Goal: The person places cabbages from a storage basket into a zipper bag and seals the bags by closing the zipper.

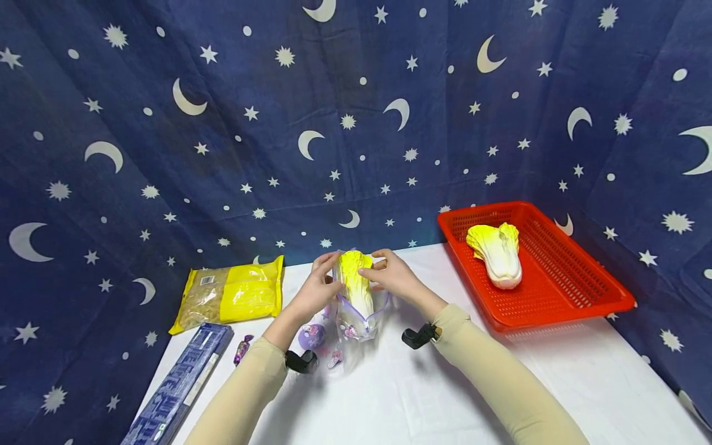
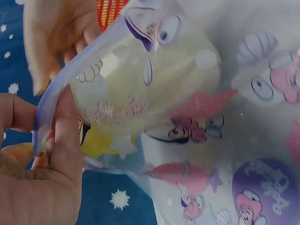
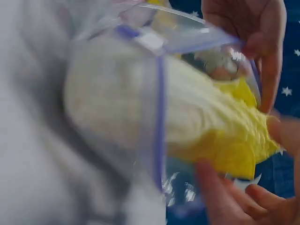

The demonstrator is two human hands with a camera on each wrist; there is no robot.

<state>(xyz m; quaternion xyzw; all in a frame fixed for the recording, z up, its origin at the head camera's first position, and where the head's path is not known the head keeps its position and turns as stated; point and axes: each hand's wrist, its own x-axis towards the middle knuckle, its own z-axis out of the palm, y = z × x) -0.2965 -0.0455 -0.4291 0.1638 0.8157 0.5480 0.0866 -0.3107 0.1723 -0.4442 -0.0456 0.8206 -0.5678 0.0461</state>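
Observation:
My left hand [image 1: 317, 292] pinches the purple-edged rim of a clear zip bag [image 1: 358, 330] printed with cartoon figures; the left wrist view shows thumb and fingers on either side of the rim. A napa cabbage [image 3: 201, 108] is partly inside the bag, white base first, its yellow leaves sticking out past the zipper. With its fingers around those leaves, my right hand [image 1: 402, 279] holds the cabbage. Thumb and fingers lie on opposite sides of the leafy end in the right wrist view. Printed plastic also spreads below my left forearm.
At the right, a red basket [image 1: 584, 307] contains a second napa cabbage [image 1: 500, 256]. To the left lie a yellow packet [image 1: 250, 293], a long blue box [image 1: 180, 383] and a small purple wrapped candy [image 1: 243, 349]. A dark blue curtain [image 1: 311, 204] hangs behind the white table [image 1: 384, 395].

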